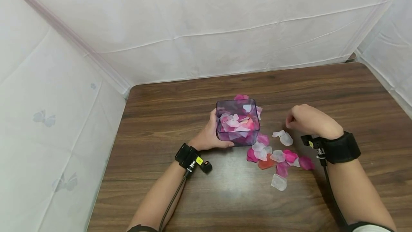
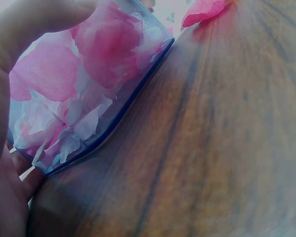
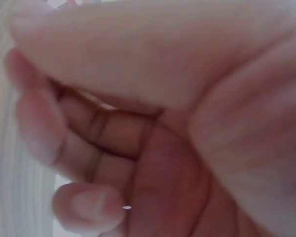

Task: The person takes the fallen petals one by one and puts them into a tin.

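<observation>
The purple see-through box stood near the middle of the tabletop, its open mouth turned up towards the head camera. Its rim looked almost square, with sides running roughly twelve to six and nine to three, so no long axis could be told. The left hand gripped it from nine o'clock, the thumb bent along the six o'clock wall and the fingers around the far left side. Inside lay a heap of pink and white petals. One bright pink petal showed just beyond the box at twelve o'clock, while a loose scatter of petals, white, pink and orange-red, spread from it towards four o'clock. A pale petal lay nearest the person, at five o'clock from the box. Well apart from the box, at three o'clock, was the right hand, its fingers curled in towards the palm and the thumb lying over them. Whitish petals lay near that hand, at its eight o'clock.
</observation>
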A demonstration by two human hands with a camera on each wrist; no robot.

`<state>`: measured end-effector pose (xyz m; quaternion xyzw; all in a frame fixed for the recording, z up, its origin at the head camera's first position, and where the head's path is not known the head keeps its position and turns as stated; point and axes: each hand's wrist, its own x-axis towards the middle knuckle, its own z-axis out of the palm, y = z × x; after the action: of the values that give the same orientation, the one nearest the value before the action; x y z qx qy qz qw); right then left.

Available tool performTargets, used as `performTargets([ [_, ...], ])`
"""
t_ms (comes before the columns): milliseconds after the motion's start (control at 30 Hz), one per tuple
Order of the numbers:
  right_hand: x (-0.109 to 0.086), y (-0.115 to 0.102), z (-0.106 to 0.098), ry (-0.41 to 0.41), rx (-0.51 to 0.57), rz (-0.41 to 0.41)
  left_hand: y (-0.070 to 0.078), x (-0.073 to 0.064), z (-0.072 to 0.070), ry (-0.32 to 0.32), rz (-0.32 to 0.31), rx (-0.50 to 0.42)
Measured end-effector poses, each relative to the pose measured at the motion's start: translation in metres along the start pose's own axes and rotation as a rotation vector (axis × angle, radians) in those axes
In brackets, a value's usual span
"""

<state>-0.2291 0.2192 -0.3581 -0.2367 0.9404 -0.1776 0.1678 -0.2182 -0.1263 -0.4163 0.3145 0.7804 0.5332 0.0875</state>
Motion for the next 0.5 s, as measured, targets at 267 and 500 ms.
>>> performTargets([
  [267,0.010,0.001,0.011,-0.044,0.041,-0.002,0.000,0.000,0.000,-0.003,-0.014,0.001],
  [500,0.011,-0.006,0.012,-0.024,0.029,-0.035,0.000,0.000,0.001,0.001,-0.017,-0.007],
])
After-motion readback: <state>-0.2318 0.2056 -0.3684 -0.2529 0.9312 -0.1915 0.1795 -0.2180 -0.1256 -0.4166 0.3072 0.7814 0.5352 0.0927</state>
